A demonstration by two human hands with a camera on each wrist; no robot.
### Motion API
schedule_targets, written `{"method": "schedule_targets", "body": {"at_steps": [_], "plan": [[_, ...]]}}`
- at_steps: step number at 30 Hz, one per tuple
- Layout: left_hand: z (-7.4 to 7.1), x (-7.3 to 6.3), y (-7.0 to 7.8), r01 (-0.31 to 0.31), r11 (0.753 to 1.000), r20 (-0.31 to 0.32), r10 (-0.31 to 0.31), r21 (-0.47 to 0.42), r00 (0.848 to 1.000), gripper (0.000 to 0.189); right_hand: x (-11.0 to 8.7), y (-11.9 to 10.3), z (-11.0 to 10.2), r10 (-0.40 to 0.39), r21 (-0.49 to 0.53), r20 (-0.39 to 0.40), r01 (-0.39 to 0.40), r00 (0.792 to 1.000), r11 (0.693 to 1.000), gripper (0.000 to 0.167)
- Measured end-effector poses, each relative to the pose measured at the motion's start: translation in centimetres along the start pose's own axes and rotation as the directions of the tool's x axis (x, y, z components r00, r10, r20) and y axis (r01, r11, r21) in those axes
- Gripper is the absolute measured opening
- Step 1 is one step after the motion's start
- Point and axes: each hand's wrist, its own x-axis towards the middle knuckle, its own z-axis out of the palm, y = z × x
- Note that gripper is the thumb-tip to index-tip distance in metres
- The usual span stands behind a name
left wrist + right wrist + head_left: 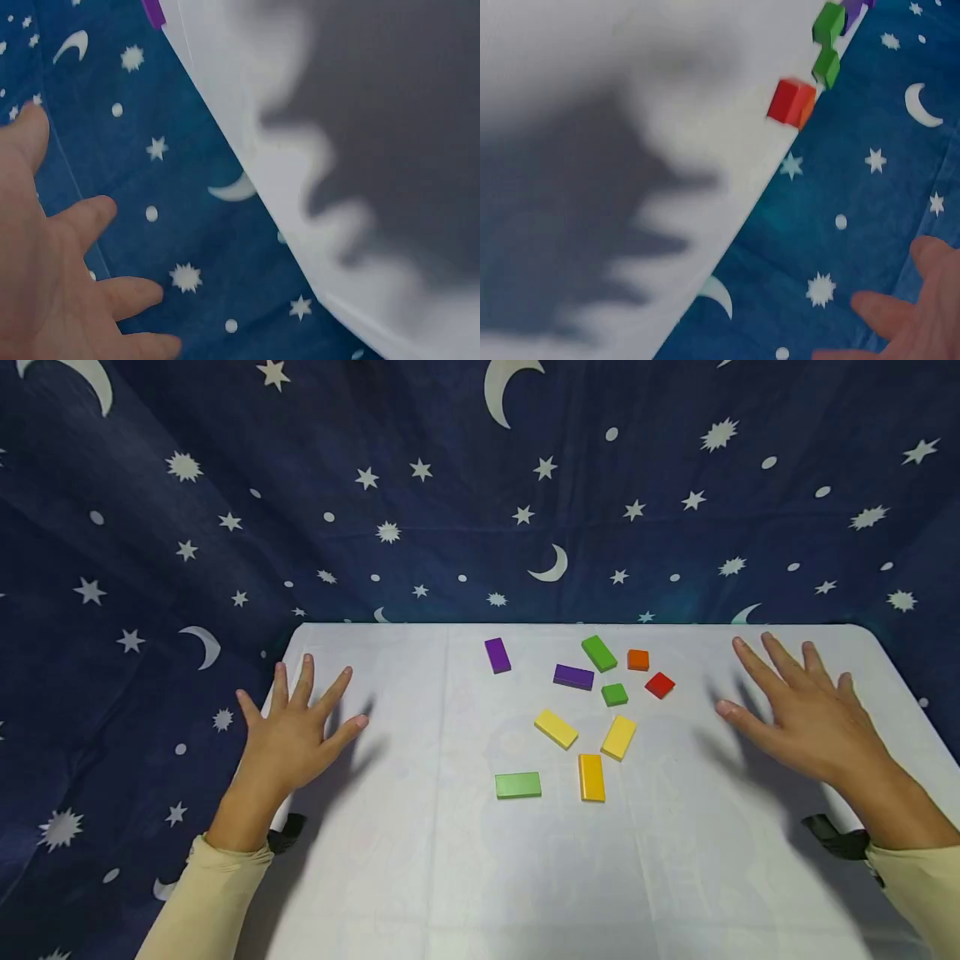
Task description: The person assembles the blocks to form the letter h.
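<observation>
My sleeves (206, 902): plain pale cream.
The straps (836, 842) by my wrists: black.
Cloth (450, 410) before me: deep navy, patterned all over with whitish crescent moons, pointed stars, spiky bursts and dots; my wrist views show it a brighter blue.
Tabletop (390, 877) I face: white.
Shadows (397, 150) I cast: soft grey on that white.
Two purple blocks (497, 656) (573, 677): deep violet, unpatterned.
Bigger green block (599, 653), smaller green block (614, 695): matching mid green.
Pale green block (517, 786): lighter than those two.
Orange block (638, 660): vivid orange.
Red block (660, 685): bright red.
Two yellow blocks (556, 729) (618, 738): lemon yellow.
Amber block (592, 778): warmer, nearer orange, to my eye.
</observation>
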Motion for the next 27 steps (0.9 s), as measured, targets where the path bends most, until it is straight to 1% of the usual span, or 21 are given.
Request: {"method": "schedule_targets", "body": {"at_steps": [3,6,10,14,18,20,24,26,27], "plan": [[0.8,-0.3,1.0,-0.038,0.999,-0.017,0.038,-0.03,0.999,0.073,0.1,-0.8,0.4,-0.038,0.026,0.018,0.037,0.999,0.999,0.09],[1.8,-0.6,2.3,-0.101,0.993,-0.053,0.098,-0.06,0.994,0.065,0.3,-1.9,0.8,-0.068,0.048,0.044,0.066,0.997,0.997,0.087],[2.9,-0.5,4.3,-0.198,0.974,-0.115,0.185,-0.113,0.976,0.054,0.9,-3.8,1.3,-0.1,0.071,0.075,0.094,0.992,0.993,0.083],[3.8,-0.2,6.6,-0.284,0.945,-0.153,0.26,-0.163,0.953,0.046,1.5,-5.8,1.7,-0.144,0.112,0.07,0.136,0.987,0.984,0.077],[4.7,0.2,9.1,-0.345,0.915,-0.144,0.32,-0.211,0.937,0.04,2.3,-7.7,2.2,-0.192,0.143,0.054,0.183,0.98,0.973,0.071],[4.9,0.3,10.4,-0.381,0.896,-0.141,0.357,-0.229,0.923,0.037,2.7,-8.7,2.5,-0.218,0.158,0.048,0.208,0.975,0.965,0.066],[5.4,0.3,13.1,-0.431,0.86,-0.131,0.41,-0.274,0.903,0.03,3.6,-10.5,3.3,-0.278,0.202,0.039,0.265,0.96,0.943,0.055],[5.7,0.2,14.4,-0.434,0.848,-0.111,0.42,-0.305,0.9,0.03,4.0,-11.4,3.8,-0.296,0.207,0.038,0.282,0.954,0.937,0.051],[5.8,0.1,15.0,-0.425,0.846,-0.093,0.418,-0.321,0.903,0.03,4.1,-11.9,4.0,-0.307,0.202,0.038,0.293,0.951,0.934,0.05]]}}
